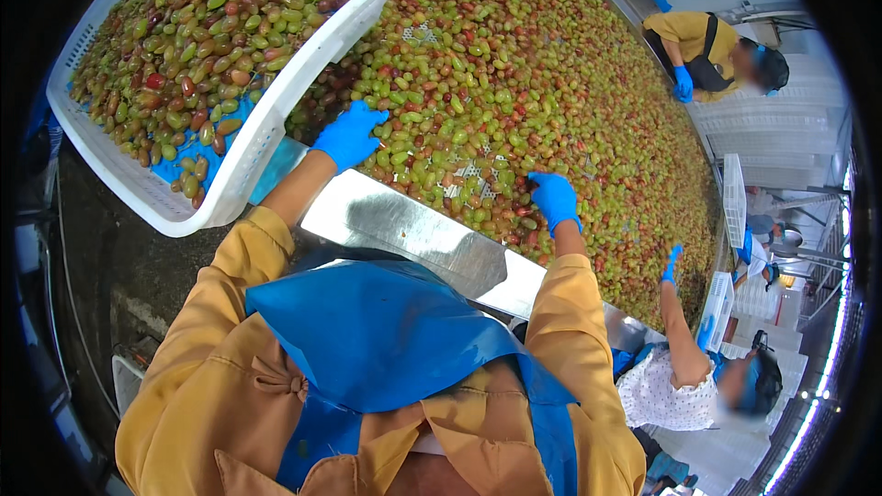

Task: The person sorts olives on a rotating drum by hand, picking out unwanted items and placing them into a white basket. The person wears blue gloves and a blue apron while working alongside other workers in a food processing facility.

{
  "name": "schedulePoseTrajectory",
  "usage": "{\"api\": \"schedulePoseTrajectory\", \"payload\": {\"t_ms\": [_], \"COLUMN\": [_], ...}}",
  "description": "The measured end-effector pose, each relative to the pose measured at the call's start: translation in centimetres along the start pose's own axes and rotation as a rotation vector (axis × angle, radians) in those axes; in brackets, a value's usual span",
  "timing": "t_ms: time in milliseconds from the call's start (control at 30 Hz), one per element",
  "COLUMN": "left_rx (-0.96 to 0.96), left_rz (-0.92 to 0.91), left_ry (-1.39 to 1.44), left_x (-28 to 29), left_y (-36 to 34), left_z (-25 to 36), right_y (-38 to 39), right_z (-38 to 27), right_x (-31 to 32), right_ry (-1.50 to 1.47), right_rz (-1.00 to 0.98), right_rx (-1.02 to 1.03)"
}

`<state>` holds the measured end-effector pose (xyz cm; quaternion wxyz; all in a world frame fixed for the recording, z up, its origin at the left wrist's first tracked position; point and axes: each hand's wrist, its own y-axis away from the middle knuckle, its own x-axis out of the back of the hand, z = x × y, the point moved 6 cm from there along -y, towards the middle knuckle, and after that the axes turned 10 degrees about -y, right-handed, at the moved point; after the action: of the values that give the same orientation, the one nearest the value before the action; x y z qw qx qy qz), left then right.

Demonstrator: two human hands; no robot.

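Note:
A wide layer of loose green and reddish grapes (514,83) spreads over the white perforated table in front of me. My left hand (351,136), in a blue glove, rests at the near edge of the grapes beside the white crate, its fingers stretched out and a little apart. Farther right, my right hand (556,200), also gloved in blue, reaches down to the grapes with its fingers bent together. Whatever lies between those fingertips is too small to name. Between my hands, white patches of the perforated surface (473,174) show through the fruit.
A white crate (248,152) with a blue liner, heaped with grapes, stands at the left. A metal rim (404,230) edges the table near me. Two co-workers (703,46) (675,377) work along the table to the right, with stacked white crates (781,119) beyond.

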<state>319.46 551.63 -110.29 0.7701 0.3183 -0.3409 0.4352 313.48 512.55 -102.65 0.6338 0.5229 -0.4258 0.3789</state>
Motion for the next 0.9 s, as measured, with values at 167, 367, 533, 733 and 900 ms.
{"api": "schedulePoseTrajectory", "payload": {"t_ms": [167,367,533,733,900], "left_rx": [-0.181,-0.302,0.336,0.028,0.227], "left_rz": [-0.062,0.219,0.038,-0.25,0.029], "left_ry": [0.03,0.097,1.391,2.093,1.942], "left_x": [-3.6,-2.4,-2.6,-5.7,-5.2], "left_y": [0.5,0.8,1.7,1.8,4.9], "left_z": [2.4,3.4,2.1,0.5,-0.4], "right_y": [-3.7,-10.0,-6.6,-9.7,-9.2], "right_z": [-11.2,-12.8,-19.5,-24.7,-32.0], "right_x": [4.3,-2.1,0.1,1.9,-0.4], "right_ry": [-0.491,-0.401,-1.132,-0.786,-0.328], "right_rz": [0.309,0.168,0.015,0.014,0.173], "right_rx": [0.258,0.05,0.371,0.536,0.833]}}
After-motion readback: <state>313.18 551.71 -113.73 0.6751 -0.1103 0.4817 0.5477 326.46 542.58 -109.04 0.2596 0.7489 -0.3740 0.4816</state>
